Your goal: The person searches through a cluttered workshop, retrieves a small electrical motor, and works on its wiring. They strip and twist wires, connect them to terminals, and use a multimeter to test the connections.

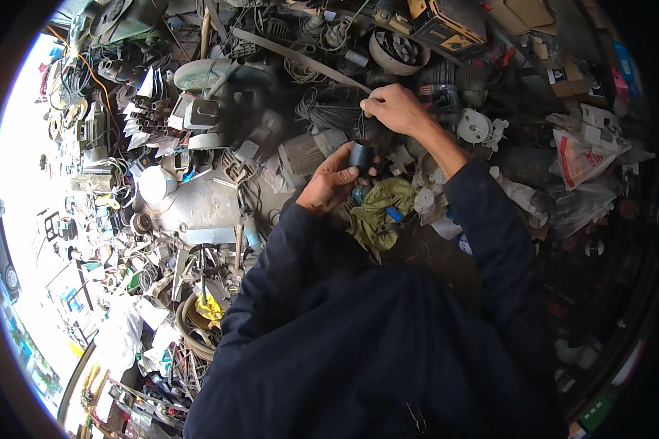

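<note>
My left hand (pixel 329 180) is closed around a short black cylinder (pixel 360 154), its round top facing up. Just above it, my right hand (pixel 397 108) pinches something thin and dark, like a wire (pixel 362 127), that runs down to the cylinder's top. How the two are joined is too small to make out. Under my hands lies an olive-green cloth (pixel 381 212) with a small blue piece (pixel 394 214) on it. A ribbed grey motor housing (pixel 302 158) stands left of my left hand, and a coil of black cable (pixel 329 111) lies beyond it.
A bowl of metal parts (pixel 399 53) and a yellow-and-black box (pixel 450 25) sit at the far side. To the right are a white disc (pixel 474 126) and plastic bags (pixel 582 164). Cluttered metal parts and a round basin (pixel 190 329) fill the left.
</note>
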The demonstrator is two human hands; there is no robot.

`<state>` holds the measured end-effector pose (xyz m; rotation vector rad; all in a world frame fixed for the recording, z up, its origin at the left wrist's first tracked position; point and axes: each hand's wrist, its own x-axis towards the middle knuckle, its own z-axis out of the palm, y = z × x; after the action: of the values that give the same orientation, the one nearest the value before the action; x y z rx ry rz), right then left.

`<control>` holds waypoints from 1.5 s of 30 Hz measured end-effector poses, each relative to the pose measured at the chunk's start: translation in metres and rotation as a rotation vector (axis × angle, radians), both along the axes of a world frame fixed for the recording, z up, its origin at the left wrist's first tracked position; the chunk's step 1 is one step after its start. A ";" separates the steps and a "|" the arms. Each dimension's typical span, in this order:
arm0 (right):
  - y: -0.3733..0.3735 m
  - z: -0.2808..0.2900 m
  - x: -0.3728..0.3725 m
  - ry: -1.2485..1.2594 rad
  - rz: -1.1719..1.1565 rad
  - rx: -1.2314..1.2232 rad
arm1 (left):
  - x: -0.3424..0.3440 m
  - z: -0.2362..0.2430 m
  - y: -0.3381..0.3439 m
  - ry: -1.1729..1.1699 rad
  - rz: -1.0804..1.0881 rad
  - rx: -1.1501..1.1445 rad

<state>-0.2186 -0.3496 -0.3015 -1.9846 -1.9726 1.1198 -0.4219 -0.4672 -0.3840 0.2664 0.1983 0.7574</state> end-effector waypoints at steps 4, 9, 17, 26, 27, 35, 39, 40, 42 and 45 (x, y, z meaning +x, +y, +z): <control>0.004 -0.005 0.003 -0.007 0.009 -0.002 | 0.003 -0.002 0.002 0.006 -0.008 -0.014; 0.005 -0.010 0.011 -0.010 0.018 0.012 | 0.006 -0.002 0.007 -0.028 -0.030 -0.022; 0.000 -0.032 0.017 0.205 0.158 0.038 | -0.003 -0.002 0.012 0.540 -0.108 0.074; -0.053 0.004 -0.026 0.414 -0.091 -0.468 | -0.053 0.020 -0.021 0.781 -0.093 0.322; -0.058 0.006 -0.031 0.430 -0.093 -0.491 | -0.060 0.022 -0.026 0.857 -0.101 0.378; -0.063 -0.004 -0.108 0.635 0.204 -0.557 | -0.138 0.039 -0.114 1.329 0.250 0.409; -0.074 0.011 -0.164 0.643 0.331 -0.561 | -0.168 0.043 -0.154 1.312 0.429 0.315; -0.076 0.016 -0.178 0.673 0.374 -0.555 | -0.173 0.045 -0.162 1.321 0.489 0.315; -0.077 0.027 -0.205 0.634 0.434 -0.572 | -0.189 0.049 -0.174 1.326 0.518 0.338; -0.076 0.042 -0.243 0.624 0.468 -0.630 | -0.216 0.055 -0.187 1.351 0.559 0.282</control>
<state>-0.4615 -0.4256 -0.2593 -1.0829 -1.8875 2.3496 -0.6380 -0.6545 -0.3289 1.0004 1.4957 1.0532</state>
